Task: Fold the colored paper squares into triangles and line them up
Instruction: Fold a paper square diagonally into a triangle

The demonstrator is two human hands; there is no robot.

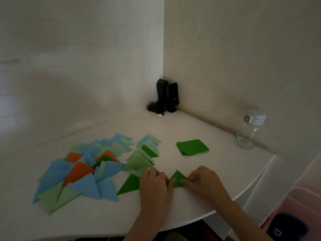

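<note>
The small dark green folded paper triangle (pixel 177 179) lies flat on the white table (pixel 199 204), caught between both hands. The right hand (pixel 202 183) pinches its right corner, fingers curled onto the paper. The left hand (pixel 154 184) lies flat, fingers straight, pressing down at the triangle's left corner. Under that left hand's outer edge sits a larger dark green paper triangle (pixel 129 185). Beyond the left hand spreads a loose heap of blue, light green and orange folded triangles (pixel 83 171). Beyond the right hand waits a stack of dark green paper squares (pixel 192 147), with a clear glass jar (pixel 247 133) farther right.
</note>
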